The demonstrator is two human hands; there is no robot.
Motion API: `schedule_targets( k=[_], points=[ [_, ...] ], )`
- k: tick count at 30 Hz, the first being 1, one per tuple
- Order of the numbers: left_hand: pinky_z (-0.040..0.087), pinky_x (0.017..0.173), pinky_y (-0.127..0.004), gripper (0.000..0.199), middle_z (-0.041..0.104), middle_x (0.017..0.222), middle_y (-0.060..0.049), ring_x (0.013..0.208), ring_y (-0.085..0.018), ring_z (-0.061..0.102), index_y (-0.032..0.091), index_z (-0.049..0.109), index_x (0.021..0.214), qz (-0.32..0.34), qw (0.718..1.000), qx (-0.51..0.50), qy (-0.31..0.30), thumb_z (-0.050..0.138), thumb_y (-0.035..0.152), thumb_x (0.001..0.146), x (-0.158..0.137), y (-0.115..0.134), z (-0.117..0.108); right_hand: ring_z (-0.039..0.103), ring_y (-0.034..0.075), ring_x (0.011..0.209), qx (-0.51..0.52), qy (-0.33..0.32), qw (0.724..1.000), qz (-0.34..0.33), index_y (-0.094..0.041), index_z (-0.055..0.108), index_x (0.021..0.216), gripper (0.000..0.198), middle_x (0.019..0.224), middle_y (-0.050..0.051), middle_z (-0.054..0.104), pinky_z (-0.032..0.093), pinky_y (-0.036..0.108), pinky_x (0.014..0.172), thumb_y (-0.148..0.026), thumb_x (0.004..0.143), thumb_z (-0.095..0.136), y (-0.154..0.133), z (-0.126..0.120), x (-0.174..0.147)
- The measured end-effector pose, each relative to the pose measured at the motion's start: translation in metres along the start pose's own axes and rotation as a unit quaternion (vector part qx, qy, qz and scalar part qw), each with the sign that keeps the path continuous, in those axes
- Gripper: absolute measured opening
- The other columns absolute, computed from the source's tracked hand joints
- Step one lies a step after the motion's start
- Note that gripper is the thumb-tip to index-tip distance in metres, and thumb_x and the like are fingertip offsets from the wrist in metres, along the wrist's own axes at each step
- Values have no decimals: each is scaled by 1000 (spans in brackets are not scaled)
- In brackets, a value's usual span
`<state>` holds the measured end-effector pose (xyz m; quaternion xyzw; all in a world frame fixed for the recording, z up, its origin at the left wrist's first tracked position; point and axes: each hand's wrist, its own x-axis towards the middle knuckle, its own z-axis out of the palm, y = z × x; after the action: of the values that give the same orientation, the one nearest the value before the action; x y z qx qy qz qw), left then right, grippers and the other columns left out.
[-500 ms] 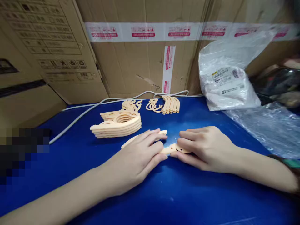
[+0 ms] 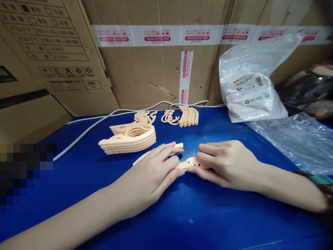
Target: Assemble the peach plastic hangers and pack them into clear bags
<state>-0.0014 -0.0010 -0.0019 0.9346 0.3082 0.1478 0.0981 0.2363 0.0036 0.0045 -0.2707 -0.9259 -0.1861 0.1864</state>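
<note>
My left hand (image 2: pixel 158 166) is closed around a cream plastic hanger arm (image 2: pixel 183 164), its palm resting low over the table. The arm's holed end pokes out to the right of my fingers. In my right hand (image 2: pixel 223 163), pinched between thumb and fingers, is a second cream hanger piece (image 2: pixel 199 164) with a dark hole. The two ends meet between my hands; whether they are locked together I cannot tell. Another part of the cream hanger (image 2: pixel 179 145) shows above and behind my left fingers, mostly covered by that hand.
Beyond my left hand sits a stack of cream hanger pieces (image 2: pixel 128 140). Behind it lie loose hooks (image 2: pixel 170 118) and a row of short curved arms (image 2: pixel 189 116). A pale cable (image 2: pixel 96 122) runs along cardboard boxes (image 2: pixel 145 76). Clear plastic bags (image 2: pixel 251 90) lie at right.
The view has shifted slightly. Both hands keep their grips, and the two held ends sit a little more closely against each other.
</note>
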Motion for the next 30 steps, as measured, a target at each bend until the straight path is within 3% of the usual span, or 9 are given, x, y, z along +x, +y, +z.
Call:
schedule_targets(
  k=[11,17,24,27,30],
  points=[
    [32,116,-37,33,51,143,-6,139,-18,38,18,61,107,-4,1000,-4,20,31,33,105,0,-2,0,41,9,49,132,-95,982,96,-18,50,64,46,62,-2,48,22,28,51,-42,101,37,4,0,0],
    [32,116,-35,33,52,141,-7,139,-18,38,18,60,115,3,999,-7,35,32,32,105,1,-3,0,38,9,53,243,-163,936,198,-19,40,63,47,59,-3,47,23,28,55,-49,99,37,1,-4,7],
    [32,116,-36,32,52,141,-6,139,-18,39,19,60,113,8,999,-6,41,33,33,105,1,-4,4,42,10,56,365,-199,885,212,-19,48,66,49,63,-3,54,27,26,57,-53,100,37,1,-6,8],
    [32,117,-36,32,52,142,-6,139,-18,38,19,60,112,11,999,-6,43,32,33,105,1,-5,5,46,10,58,360,-199,889,199,-18,52,70,47,67,-2,58,30,26,59,-50,101,34,0,-5,7],
    [33,117,-38,31,51,143,-6,141,-19,37,19,60,111,11,999,-5,33,32,32,105,1,-5,5,50,11,60,290,-197,922,165,-18,54,74,45,69,1,59,30,26,59,-44,103,32,-2,-4,4]
  ],
)
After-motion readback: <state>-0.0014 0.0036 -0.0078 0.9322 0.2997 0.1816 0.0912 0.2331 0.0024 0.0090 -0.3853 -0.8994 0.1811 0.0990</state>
